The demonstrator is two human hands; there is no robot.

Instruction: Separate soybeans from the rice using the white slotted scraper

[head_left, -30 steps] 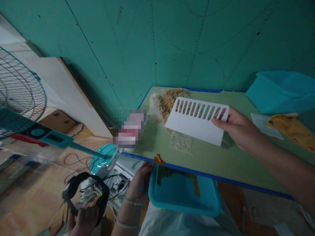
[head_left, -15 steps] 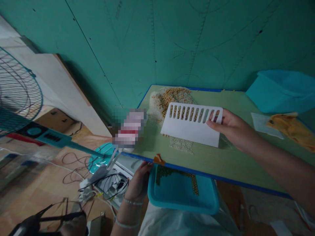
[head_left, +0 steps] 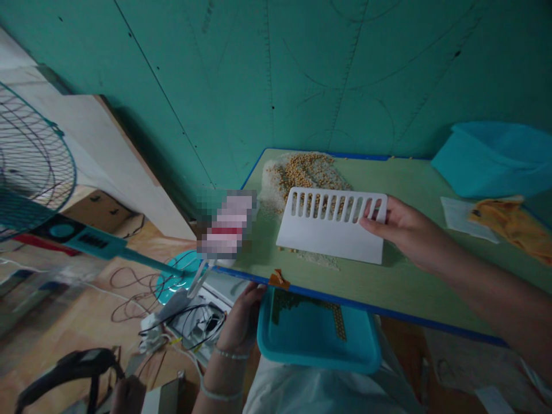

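Observation:
My right hand (head_left: 401, 230) is closed on the right end of a white slotted scraper (head_left: 330, 238), thumb on the near face and fingers behind. The scraper leans over the table, its long lower edge toward me. Behind it lies a pile of yellow soybean-like beans (head_left: 306, 167) mixed with pale rice-like grains (head_left: 271, 184); some beans show through the slots. A thin patch of pale grains (head_left: 321, 260) lies along its near side. Below the table edge, my left hand (head_left: 245, 313) is closed at the left rim of a blue tray (head_left: 319, 356). Its fingertips are partly hidden.
A blue bin (head_left: 491, 161) and an orange cloth (head_left: 513, 221) are on the table's right. A blurred-out object (head_left: 228, 224) lies at the left edge. A fan (head_left: 34, 167), cables (head_left: 207, 322) and a black curved item (head_left: 73, 362) are at left.
The scraper in my right hand has moved slightly toward me and left, covering more of the near grain patch. My left hand and the tray barely shift. The black item lower left has moved.

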